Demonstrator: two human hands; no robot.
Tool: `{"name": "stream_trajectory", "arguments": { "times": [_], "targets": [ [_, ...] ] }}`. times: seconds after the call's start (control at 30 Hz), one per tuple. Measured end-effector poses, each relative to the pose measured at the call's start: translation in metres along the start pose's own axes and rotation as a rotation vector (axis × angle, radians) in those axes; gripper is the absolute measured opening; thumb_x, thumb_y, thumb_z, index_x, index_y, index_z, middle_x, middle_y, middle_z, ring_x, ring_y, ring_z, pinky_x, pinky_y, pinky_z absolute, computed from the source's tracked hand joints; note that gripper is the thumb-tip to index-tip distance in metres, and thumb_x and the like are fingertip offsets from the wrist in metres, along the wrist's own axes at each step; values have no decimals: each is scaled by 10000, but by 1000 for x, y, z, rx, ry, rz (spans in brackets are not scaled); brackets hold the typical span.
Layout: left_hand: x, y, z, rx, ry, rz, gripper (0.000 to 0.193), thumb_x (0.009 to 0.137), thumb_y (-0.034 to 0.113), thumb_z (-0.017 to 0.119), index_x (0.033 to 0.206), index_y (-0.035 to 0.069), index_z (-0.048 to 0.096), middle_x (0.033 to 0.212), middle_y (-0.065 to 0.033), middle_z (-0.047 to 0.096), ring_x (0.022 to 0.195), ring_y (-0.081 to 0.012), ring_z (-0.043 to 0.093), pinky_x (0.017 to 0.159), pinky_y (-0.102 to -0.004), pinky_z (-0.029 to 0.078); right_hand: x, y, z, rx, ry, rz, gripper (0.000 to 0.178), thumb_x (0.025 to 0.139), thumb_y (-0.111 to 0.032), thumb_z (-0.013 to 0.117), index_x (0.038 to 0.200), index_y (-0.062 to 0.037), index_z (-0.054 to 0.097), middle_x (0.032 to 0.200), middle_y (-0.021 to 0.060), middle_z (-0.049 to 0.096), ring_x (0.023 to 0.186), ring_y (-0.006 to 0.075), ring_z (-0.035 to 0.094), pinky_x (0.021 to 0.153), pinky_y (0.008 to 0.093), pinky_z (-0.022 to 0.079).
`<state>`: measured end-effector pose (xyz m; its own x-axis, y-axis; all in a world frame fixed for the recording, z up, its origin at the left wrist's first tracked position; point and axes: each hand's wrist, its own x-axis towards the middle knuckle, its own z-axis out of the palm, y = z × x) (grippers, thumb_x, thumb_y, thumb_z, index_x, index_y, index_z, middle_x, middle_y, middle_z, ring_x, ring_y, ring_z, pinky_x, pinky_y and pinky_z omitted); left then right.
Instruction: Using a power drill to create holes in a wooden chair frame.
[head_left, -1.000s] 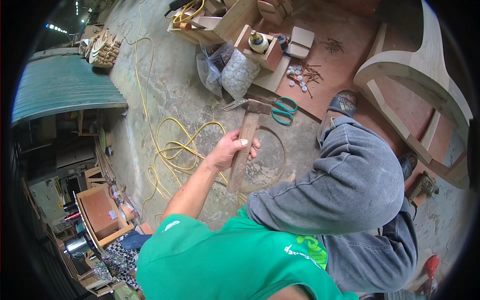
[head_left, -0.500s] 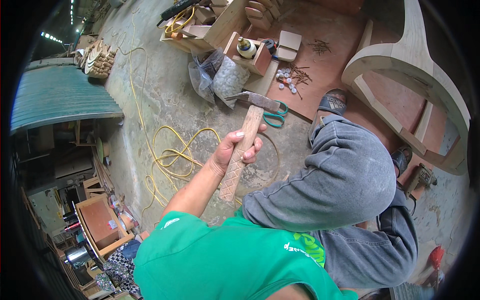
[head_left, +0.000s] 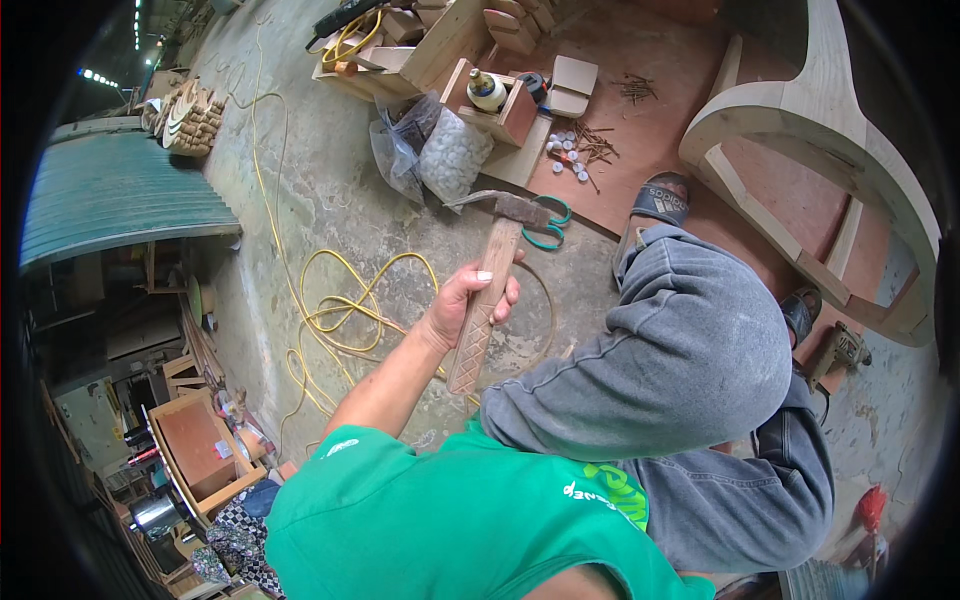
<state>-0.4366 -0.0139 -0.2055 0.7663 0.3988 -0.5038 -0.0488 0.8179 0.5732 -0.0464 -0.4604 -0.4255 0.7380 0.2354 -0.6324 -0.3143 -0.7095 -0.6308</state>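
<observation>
Fingers [head_left: 507,297] of the left hand [head_left: 456,303] stay clamped around the hammer [head_left: 497,257], over the floor [head_left: 345,200] left of the bent knee [head_left: 750,345]. A second ago I saw its head beside the green scissors [head_left: 556,221]; now it partly hides them.

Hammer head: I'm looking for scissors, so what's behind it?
Past the right end of the hammer head, green loop handles, probably of scissors, show on the concrete floor. Any blades, and the floor directly behind the head, are covered and cannot be seen.
</observation>
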Motion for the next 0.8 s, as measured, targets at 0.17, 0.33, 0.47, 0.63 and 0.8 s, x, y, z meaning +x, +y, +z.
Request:
{"name": "stream_trajectory", "arguments": {
  "times": [0.17,0.33,0.47,0.63,0.8],
  "targets": [
    [-2,-2,-2,-71,2,0,688,852,299,595,1419,-46,417,919,-149,639,644,-161,627,569,-272,530,-8,6,0,-4,-5,9,127,926,-149,627,933,-72,526,699,25,530,609,135,529,510,304,428],
    [-2,-4,-7,-194,-43,-15,700,836,324,582,1405,-57,439,882,-168,632,606,-184,608,547,-287,522,-12,11,0,0,-7,18,127,930,-151,627,943,-76,526,701,25,529,611,137,530,511,304,429],
    [0,-7,-12,-245,-33,-11,742,842,319,587,1458,-47,394,893,-182,618,588,-201,588,504,-310,468,-11,14,-1,3,-10,27,127,933,-153,627,950,-79,526,703,24,528,613,139,531,511,304,430],
    [3,-15,-19,-237,20,-1,710,847,302,572,1443,-49,410,891,-156,620,636,-184,600,545,-293,497,-12,18,-3,5,-5,39,127,936,-155,627,960,-83,525,705,24,526,616,140,532,511,305,431],
    [12,-26,-48,-280,266,-77,502,860,199,557,1299,-38,497,878,-117,606,710,-166,609,602,-270,522,-21,25,-5,6,-21,51,127,940,-156,627,970,-87,525,707,24,525,618,142,533,512,305,432]
  ]
}}
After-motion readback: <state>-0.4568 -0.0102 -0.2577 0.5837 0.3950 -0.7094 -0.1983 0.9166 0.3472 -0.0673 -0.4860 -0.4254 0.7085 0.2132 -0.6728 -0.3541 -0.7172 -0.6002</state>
